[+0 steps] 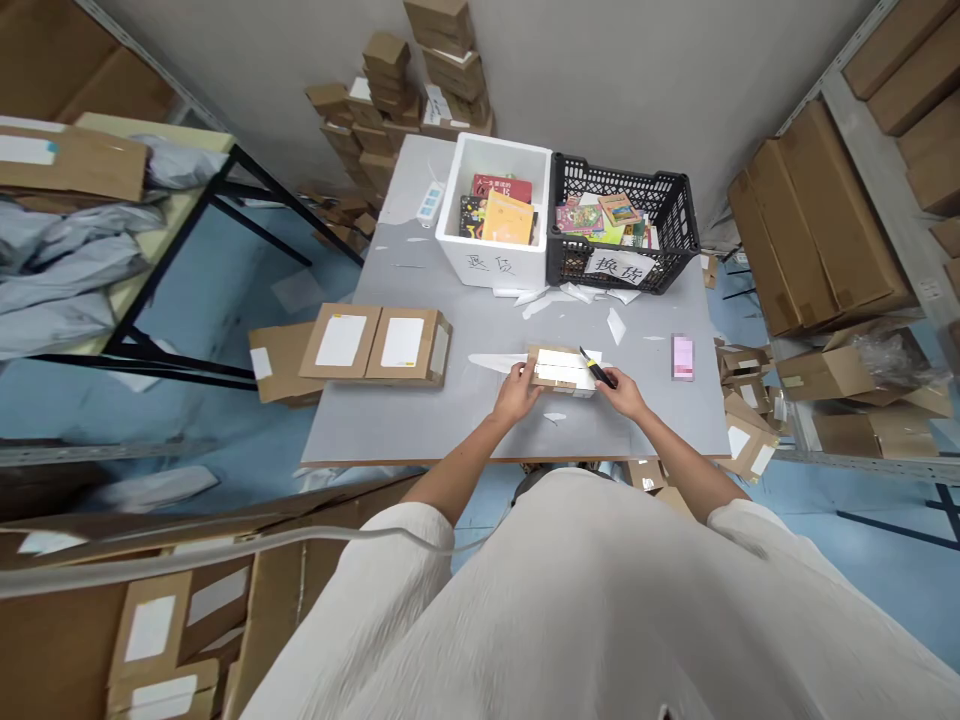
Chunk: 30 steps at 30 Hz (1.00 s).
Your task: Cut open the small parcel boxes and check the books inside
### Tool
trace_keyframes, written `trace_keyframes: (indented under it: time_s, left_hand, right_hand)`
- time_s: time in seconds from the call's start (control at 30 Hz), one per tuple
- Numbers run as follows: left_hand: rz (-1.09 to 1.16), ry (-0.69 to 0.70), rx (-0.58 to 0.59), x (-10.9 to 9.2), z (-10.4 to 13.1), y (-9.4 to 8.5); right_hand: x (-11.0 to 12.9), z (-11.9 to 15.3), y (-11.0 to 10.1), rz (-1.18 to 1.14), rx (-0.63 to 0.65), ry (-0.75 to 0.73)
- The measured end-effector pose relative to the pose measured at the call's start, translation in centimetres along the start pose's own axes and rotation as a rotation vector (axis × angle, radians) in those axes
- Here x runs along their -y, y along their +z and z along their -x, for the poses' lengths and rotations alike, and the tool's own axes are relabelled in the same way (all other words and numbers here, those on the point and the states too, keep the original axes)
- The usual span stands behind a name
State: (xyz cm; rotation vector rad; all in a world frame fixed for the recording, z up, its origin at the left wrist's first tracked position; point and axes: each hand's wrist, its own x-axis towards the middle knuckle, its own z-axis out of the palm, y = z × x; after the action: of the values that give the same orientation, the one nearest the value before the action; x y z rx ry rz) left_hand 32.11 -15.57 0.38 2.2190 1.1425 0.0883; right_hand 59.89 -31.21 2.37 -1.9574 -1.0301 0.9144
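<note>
In front of me on the grey table [390, 425] lies a small cardboard box [551, 386] with a white label on its top. My left hand [517, 392] is closed on the box's left end. A black and yellow utility knife [598, 371] is held in my right hand [622, 392], its blade pointing up and left over the label. My right fingers are close to the box's right end; whether they touch it I cannot tell.
Two labelled cartons [405, 345] sit on the left. Behind stand a white foam box [491, 268] and a black crate [679, 225], both holding books. Paper scraps [616, 326] lie before them. A phone [682, 357] rests at right. A pale cable [300, 537] crosses at lower left.
</note>
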Motion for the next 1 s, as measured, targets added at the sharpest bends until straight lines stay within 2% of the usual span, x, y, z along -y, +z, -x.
trace_keyframes:
  time_s: [0.13, 0.37, 0.47, 0.63, 1.0]
  left_hand:
    - [0.064, -0.019, 0.012, -0.9, -1.0, -0.3]
    - [0.037, -0.054, 0.078, -3.0, -2.5, -0.6]
    - [0.106, -0.096, 0.064, -2.9, -2.9, 0.0]
    - [0.195, -0.078, 0.025, -2.2, -3.1, 0.9]
    - [0.172, -0.135, 0.115, -1.4, -1.9, 1.9]
  right_hand:
    - [0.5, -0.3, -0.8, -0.002, -0.075, 0.012]
    - [0.2, -0.3, -2.0, -0.038, -0.181, 0.063]
    - [-0.1, -0.1, -1.7, -0.080, -0.199, 0.076]
    - [-1.2, 0.3, -1.4, -0.081, -0.172, 0.090]
    - [-2.3, 0.1, -0.5, -0.099, -0.148, 0.163]
